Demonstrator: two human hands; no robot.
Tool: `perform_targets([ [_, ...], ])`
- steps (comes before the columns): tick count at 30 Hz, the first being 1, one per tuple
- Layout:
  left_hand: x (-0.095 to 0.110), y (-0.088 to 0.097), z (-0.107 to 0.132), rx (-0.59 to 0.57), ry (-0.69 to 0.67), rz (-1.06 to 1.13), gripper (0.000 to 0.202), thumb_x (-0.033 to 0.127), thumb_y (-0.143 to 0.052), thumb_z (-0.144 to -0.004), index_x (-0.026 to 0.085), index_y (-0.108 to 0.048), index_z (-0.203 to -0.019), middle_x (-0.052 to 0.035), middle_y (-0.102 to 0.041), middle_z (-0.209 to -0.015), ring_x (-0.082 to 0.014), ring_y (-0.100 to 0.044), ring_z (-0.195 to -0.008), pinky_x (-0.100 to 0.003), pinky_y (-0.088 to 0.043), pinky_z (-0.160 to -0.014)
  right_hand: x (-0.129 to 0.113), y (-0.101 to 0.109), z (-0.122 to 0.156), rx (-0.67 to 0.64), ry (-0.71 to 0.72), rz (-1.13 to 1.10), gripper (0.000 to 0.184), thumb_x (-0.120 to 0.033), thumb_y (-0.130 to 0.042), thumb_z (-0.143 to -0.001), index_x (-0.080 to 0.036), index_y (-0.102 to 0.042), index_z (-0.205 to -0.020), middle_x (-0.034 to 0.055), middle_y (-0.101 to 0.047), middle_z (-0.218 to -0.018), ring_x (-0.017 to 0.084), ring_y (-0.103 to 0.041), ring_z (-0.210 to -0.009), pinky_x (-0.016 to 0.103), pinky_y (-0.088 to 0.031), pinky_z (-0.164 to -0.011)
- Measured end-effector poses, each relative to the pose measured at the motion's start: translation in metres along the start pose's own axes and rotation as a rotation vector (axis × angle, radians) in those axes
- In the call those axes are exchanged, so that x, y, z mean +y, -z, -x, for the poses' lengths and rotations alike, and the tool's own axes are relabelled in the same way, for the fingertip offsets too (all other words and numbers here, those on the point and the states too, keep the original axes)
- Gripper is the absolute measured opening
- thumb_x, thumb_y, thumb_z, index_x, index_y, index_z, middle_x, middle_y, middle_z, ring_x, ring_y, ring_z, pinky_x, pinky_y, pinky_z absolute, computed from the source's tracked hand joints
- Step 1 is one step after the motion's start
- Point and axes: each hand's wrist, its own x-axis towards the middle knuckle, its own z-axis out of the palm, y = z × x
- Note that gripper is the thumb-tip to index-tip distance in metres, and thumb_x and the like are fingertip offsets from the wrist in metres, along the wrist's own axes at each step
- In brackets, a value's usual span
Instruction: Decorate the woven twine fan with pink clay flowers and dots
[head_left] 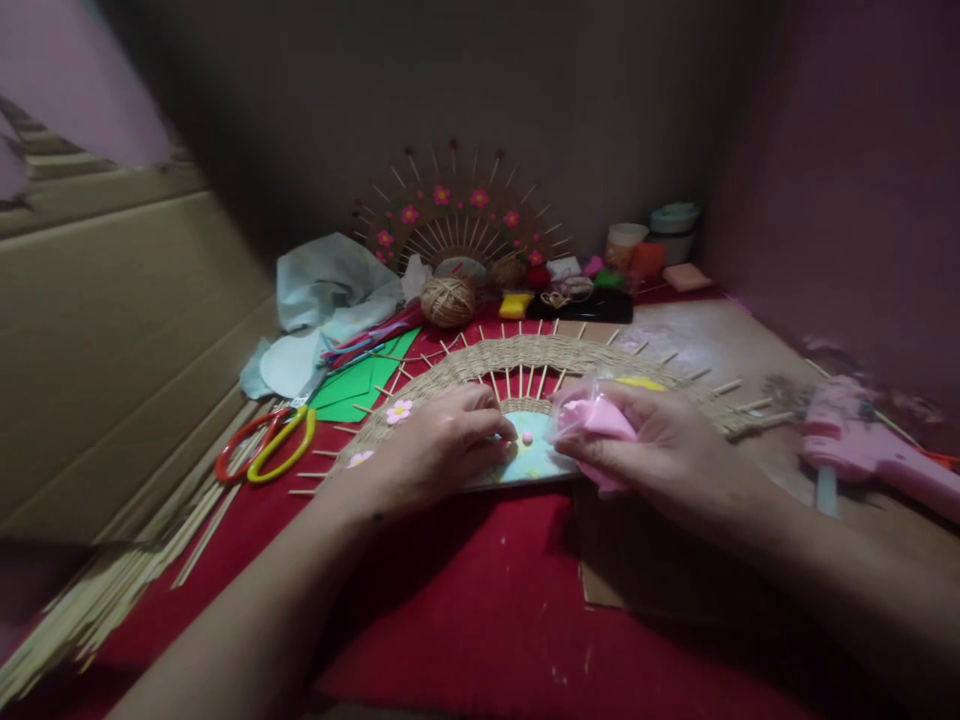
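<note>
In front of me lies a half-round fan of wooden sticks with a woven twine band [517, 352]. A light blue half-disc [536, 455] forms its centre, with a small pink ball [527, 438] on it. Pink clay flowers [399, 411] sit on the band's left part. My right hand [649, 430] grips a clear plastic packet of pink clay [600, 418] over the half-disc's right side. My left hand [454, 435] rests at the half-disc's left side, fingers curled with the tips together. Whatever lies between those fingertips is too small or hidden to make out.
Scissors [266, 445] and bundled sticks [127, 590] lie left, near a cardboard wall [135, 350]. A pink glue gun [855, 430] is at right. Behind are a twine ball [448, 301], green sheets [352, 390], yellow clay [515, 305], a cup [625, 243] and a finished-looking flowered fan [450, 205].
</note>
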Motion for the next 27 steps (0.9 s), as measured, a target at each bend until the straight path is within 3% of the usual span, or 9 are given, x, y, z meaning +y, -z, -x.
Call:
perform_targets([
  [8, -0.0017, 0.0004, 0.0008, -0.006, 0.010, 0.053, 0.012, 0.025, -0.056, -0.083, 0.019, -0.066, -0.085, -0.0026, -0.056, -0.077, -0.0123, -0.051, -0.069, -0.024, -0.038, -0.061, 0.0010, -0.0007, 0.0019, -0.019, -0.020, -0.020, 0.012, -0.030, -0.061, -0.079, -0.018, -0.062, -0.083, -0.0044, -0.056, -0.061, 0.008, -0.046, -0.050, 0.021, -0.036, -0.047],
  [27, -0.0027, 0.0075, -0.0002, -0.044, 0.066, 0.223, 0.011, 0.020, -0.054, -0.083, 0.017, -0.065, -0.084, -0.0023, -0.064, -0.076, -0.0116, -0.054, -0.069, -0.023, -0.039, -0.062, -0.0007, -0.0010, 0.0014, -0.025, -0.011, -0.044, 0.009, -0.027, -0.061, -0.079, -0.018, -0.062, -0.081, -0.0031, -0.058, -0.064, 0.009, -0.051, -0.055, 0.021, -0.038, -0.050],
])
